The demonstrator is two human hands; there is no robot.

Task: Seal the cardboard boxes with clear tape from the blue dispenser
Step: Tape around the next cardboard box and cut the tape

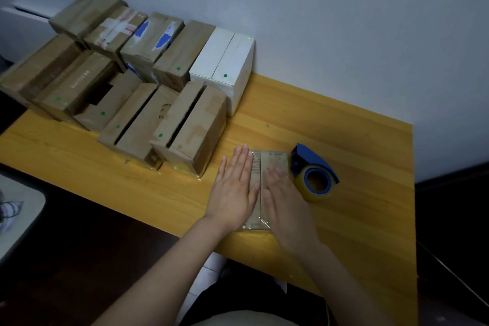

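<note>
Both hands lie flat, fingers straight and together, left hand [234, 188] and right hand [284, 204] pressing the small cardboard box [272, 160]; blue dispenser [313, 169] just right

Home packing corner: stacked cardboard boxes [111, 74] on wooden desk [344, 156].

Yellow wooden table [344, 140] against grey wall [317, 8]

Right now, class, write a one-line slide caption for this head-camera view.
The left hand and right hand press flat on a small cardboard box, the blue tape dispenser beside it on the wooden table.
</note>
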